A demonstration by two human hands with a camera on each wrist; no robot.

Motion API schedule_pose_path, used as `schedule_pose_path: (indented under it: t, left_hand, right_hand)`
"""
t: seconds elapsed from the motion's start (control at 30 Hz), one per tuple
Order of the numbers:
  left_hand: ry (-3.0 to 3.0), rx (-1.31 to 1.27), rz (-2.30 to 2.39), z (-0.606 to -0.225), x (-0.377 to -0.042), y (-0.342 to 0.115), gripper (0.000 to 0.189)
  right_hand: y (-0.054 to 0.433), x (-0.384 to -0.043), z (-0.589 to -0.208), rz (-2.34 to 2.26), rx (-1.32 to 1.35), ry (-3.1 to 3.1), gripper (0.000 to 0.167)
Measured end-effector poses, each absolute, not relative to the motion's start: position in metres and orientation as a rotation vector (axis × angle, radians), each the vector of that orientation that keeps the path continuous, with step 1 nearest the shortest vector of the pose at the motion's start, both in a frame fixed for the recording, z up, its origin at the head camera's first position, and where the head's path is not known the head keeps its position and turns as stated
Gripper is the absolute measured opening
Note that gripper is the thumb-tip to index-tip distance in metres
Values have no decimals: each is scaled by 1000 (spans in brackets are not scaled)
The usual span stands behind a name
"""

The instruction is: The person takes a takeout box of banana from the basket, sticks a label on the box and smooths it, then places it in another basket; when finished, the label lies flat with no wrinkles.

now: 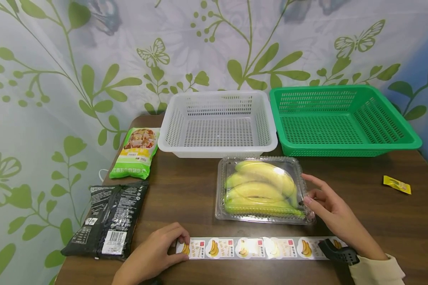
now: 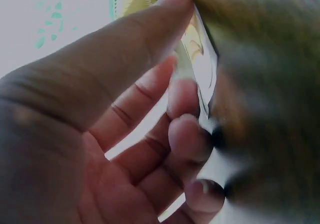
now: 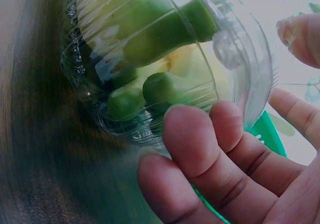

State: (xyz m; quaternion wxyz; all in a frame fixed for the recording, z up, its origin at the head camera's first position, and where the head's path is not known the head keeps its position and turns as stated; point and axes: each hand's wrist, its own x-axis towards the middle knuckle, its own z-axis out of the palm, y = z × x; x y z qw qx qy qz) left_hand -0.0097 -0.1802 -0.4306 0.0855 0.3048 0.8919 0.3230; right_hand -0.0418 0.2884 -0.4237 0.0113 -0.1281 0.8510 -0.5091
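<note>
Bananas (image 1: 256, 186) lie inside a closed clear plastic clamshell box (image 1: 222, 215) in the middle of the table. At the box's right side is my right hand (image 1: 329, 209), its loosely bent fingers right at the side wall and its thumb near the lid; green banana stems show through the plastic in the right wrist view. A long strip of banana stickers (image 1: 249, 248) runs along the table in front of the box. My left hand (image 1: 158, 249) pinches the strip's left end between thumb and fingers. The right wrist, wearing a black strap, overlaps the strip's right end.
Behind the box stand a white basket (image 1: 218, 149) and a green basket (image 1: 346, 149), side by side. At the left lie a green food bag (image 1: 133, 154) and a black bag (image 1: 110, 219) near the table edge. A small yellow packet (image 1: 397, 185) is at the right.
</note>
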Motion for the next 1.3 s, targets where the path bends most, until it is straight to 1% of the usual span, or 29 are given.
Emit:
schedule_pose_path:
  t: [0.13,0.3,0.4,0.6,0.7,1.17,1.3]
  left_hand:
    - [2686,784,915,-428,-9,-179,38]
    - [2670,678,915,-425,-10,-177,32]
    - [2660,683,914,-425,-11,-177,30]
    - [2644,792,940,-426,-11,-176,30]
    - [2635,807,975,-427,-11,-174,30]
    - [2688,661,1088,-427,-14,-171,29]
    - [2718,654,1172,-427,-14,-171,24]
  right_hand:
    - [288,-42,-423,-1587,-403,2658,62]
    - [289,-42,-422,-1583,-399,2666,62]
    - [289,-42,-422,-1585,-395,2663,62]
    - [288,-42,-423,-1599,-381,2632,61]
    - [288,-42,-423,-1589,-371,2636,61]
    - [288,-41,-426,-1593,-377,2650,60]
    - [288,-42,-425,-1593,-374,2645,60]
